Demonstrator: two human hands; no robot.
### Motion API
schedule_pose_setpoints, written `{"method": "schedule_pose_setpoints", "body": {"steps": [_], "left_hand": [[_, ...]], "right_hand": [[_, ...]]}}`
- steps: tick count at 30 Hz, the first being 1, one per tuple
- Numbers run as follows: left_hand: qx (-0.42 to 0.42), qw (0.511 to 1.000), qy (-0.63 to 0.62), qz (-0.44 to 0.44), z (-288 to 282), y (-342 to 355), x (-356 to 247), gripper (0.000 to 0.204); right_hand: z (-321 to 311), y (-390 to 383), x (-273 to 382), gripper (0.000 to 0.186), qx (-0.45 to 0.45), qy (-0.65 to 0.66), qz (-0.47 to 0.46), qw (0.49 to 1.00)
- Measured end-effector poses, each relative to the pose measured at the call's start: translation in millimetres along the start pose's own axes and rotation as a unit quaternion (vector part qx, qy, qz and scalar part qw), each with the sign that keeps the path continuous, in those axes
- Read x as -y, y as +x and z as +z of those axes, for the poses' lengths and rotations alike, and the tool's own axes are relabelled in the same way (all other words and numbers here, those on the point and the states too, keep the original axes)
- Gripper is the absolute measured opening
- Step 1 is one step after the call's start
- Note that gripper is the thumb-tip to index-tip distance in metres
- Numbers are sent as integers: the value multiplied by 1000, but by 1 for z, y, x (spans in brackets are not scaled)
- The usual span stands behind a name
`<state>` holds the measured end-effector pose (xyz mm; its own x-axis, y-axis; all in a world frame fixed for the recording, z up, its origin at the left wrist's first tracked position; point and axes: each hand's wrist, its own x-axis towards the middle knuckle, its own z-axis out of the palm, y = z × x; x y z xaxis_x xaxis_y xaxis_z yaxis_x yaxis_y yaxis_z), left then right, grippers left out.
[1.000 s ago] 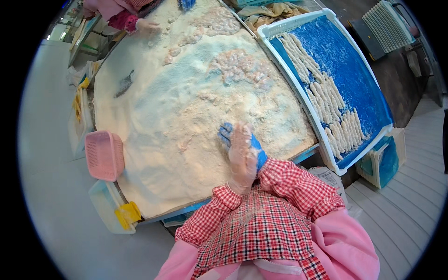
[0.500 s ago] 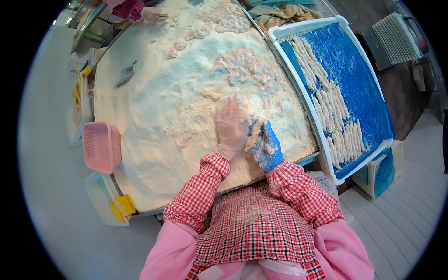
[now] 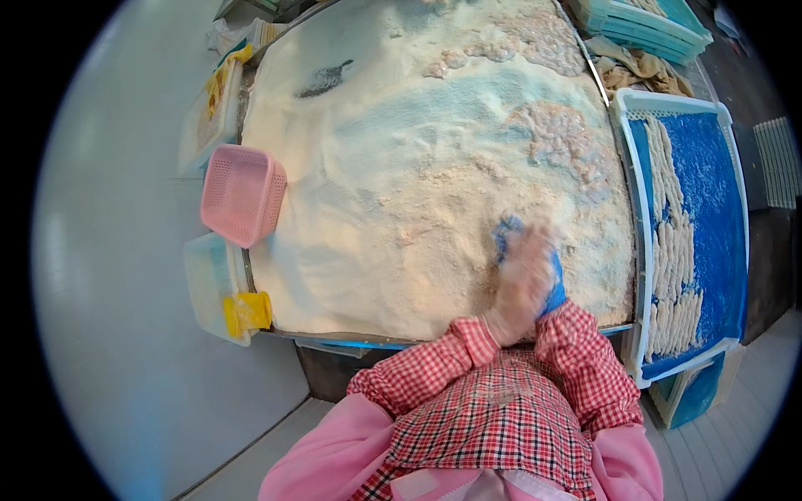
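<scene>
While too blurry for finger details, pretty clearly a clear-gloved left hand [image 3: 521, 277] pressed onto a blue-gloved right hand [image 3: 555, 288], low over the white powder [image 3: 376, 259]. Can't tell about anything between the palms. Probably stacked for even pressure. Raw-looking pinkish meat [image 3: 568, 142] on the powder near and beyond, likely for a short reach. Coated strips [image 3: 672, 250] off right in a blue-lined tray [image 3: 668, 101], laid side by side in rows, maybe to stop sticking. Pink basket [image 3: 272, 199] at the left edge, probably just out of the way.
</scene>
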<state>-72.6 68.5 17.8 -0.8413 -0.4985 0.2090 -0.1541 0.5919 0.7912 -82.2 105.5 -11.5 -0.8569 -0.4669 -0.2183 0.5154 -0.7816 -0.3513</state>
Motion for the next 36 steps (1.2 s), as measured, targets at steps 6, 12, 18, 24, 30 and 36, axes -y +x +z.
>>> {"method": "schedule_pose_setpoints", "body": {"steps": [6,12,18,24,30,36], "left_hand": [[-2,999,44,-7,5,6,33,50],[60,995,77,27,17,11,38,54],[75,959,257,-88,-12,4,95,57],[38,934,-200,-294,-19,-15,91,50],[29,996,67,54,5,5,36,50],[64,990,122,12,2,2,70,49]], "right_hand": [[-8,31,23,49,-153,-108,299,936],[3,29,24,51,-123,48,145,981],[-9,58,47,32,-170,-179,237,940],[-26,61,44,45,-99,-223,289,926],[-48,36,-25,53,-44,-467,-13,883],[-63,28,55,47,-84,35,360,928]]}}
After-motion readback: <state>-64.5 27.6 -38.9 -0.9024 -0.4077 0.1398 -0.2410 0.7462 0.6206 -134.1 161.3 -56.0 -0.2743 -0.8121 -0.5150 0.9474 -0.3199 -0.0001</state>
